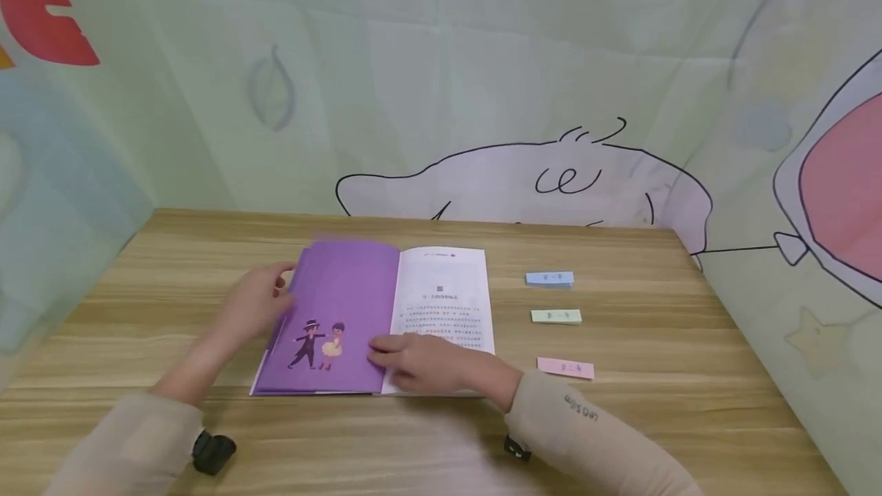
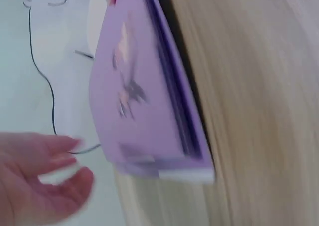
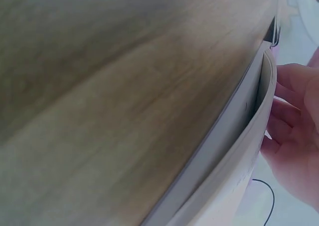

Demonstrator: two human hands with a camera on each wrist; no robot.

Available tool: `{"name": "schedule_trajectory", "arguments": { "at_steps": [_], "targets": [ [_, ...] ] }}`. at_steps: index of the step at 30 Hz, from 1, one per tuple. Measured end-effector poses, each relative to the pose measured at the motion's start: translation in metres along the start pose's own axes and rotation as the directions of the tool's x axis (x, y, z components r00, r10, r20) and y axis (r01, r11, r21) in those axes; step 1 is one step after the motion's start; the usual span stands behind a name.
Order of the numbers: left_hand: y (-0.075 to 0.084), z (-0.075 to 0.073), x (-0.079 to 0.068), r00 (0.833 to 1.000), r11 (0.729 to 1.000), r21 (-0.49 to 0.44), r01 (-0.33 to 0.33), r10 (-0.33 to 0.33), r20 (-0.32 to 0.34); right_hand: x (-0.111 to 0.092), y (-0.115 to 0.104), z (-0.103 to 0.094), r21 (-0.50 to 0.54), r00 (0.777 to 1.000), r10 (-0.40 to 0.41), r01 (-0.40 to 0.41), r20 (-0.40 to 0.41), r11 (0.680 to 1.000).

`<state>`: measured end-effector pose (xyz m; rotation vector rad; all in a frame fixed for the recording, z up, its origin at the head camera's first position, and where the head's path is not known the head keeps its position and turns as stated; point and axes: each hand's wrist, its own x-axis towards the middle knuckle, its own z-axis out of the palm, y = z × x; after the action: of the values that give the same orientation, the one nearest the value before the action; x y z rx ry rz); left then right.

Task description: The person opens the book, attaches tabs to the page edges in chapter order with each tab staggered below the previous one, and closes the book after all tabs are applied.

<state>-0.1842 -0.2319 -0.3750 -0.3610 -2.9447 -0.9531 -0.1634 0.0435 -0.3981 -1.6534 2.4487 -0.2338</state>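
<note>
An open book (image 1: 347, 282) lies on the wooden table, its purple left page showing two small cartoon figures. Its right page (image 1: 441, 282) is white with printed text. At the outer left edge of the book is my left hand (image 1: 251, 305). The left wrist view shows that hand (image 2: 45, 178) with thumb and fingers apart and nothing between them. My right hand (image 1: 430, 362) reaches over the lower right page, its fingertips resting on the book near the centre fold. In the right wrist view, the fingers of this hand (image 3: 296, 131) touch the pages, which bow up from the stack.
Right of the book, three paper strips lie in a column: blue (image 1: 549, 279), green (image 1: 556, 317) and pink (image 1: 565, 368), each with small writing. The wooden table (image 1: 641, 312) ends at a cartoon-printed curtain (image 1: 413, 83) behind it.
</note>
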Motion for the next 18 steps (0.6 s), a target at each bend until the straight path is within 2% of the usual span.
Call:
{"name": "schedule_trajectory", "arguments": {
  "at_steps": [2,4,7,9,10,13,16,18],
  "targets": [
    [0.008,0.009,0.002,0.996,0.996,0.017,-0.09,0.09,0.002,0.0,-0.001,0.001,-0.038,1.0,-0.015,0.015,-0.003,0.999],
    [0.016,0.021,0.003,0.976,0.978,0.019,-0.207,0.206,0.073,0.0,-0.001,0.002,-0.064,1.0,-0.024,0.024,-0.003,0.998],
    [0.028,0.043,0.004,0.915,0.932,0.03,-0.361,0.348,0.204,-0.001,-0.002,0.003,-0.081,0.999,-0.036,0.036,-0.003,0.996],
    [0.034,0.056,0.005,0.875,0.896,0.056,-0.441,0.415,0.247,-0.001,-0.002,0.004,-0.068,0.999,-0.035,0.036,0.006,0.997],
    [0.036,0.062,0.006,0.867,0.887,0.065,-0.456,0.427,0.255,-0.001,-0.003,0.004,-0.066,0.999,-0.034,0.034,0.01,0.997],
    [0.04,0.072,0.009,0.864,0.879,0.078,-0.47,0.44,0.244,-0.001,-0.004,0.006,-0.08,1.0,-0.017,0.019,0.026,0.997],
    [0.043,0.073,0.017,0.867,0.886,0.071,-0.458,0.428,0.254,-0.001,-0.006,0.007,-0.114,0.999,0.005,-0.001,0.042,0.994],
    [0.044,0.072,0.024,0.863,0.889,0.055,-0.455,0.424,0.275,-0.001,-0.006,0.007,-0.125,0.998,0.019,-0.012,0.052,0.992]
  ]
}}
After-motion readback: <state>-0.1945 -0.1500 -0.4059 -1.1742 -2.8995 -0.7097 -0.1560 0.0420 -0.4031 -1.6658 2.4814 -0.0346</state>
